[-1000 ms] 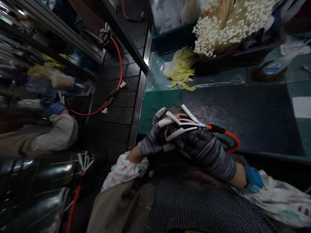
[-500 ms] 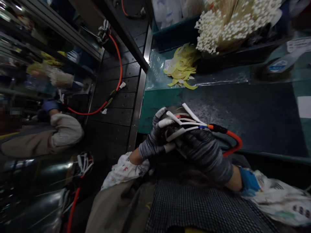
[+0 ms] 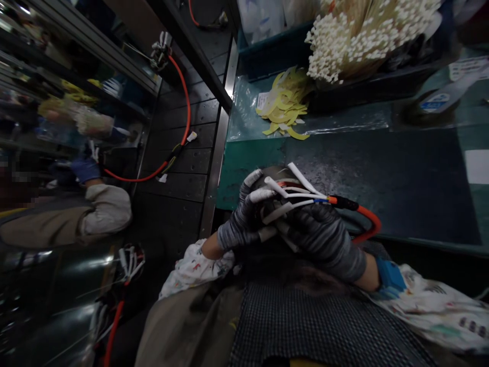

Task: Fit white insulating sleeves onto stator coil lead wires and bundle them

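At the table's near edge, my left hand [image 3: 241, 216], in a grey striped glove with white-wrapped fingertips, grips the left side of a round motor stator [image 3: 287, 184] with copper windings. My right hand [image 3: 326, 237], gloved alike, closes on its near right side; some of its fingers are hidden under the wires. Several white-sleeved wires [image 3: 302, 178] fan out over the stator between my hands. They join a thick orange cable [image 3: 370, 218] through a black-wrapped section, and the cable curves down behind my right wrist. Most of the stator's body is covered by my gloves.
Yellow curved strips [image 3: 284, 104] lie on plastic film at the back of the green table [image 3: 248, 158]. Behind are bundled white-tipped tubes [image 3: 344, 51] and a bottle [image 3: 435, 104]. Left, across a dark slatted conveyor [image 3: 187, 183] carrying another orange cable, a co-worker's gloved hand [image 3: 86, 168] is at work.
My hands stay around the stator with almost no shift; the wire sleeves have moved very slightly. The co-worker's gloved hand has moved a little.
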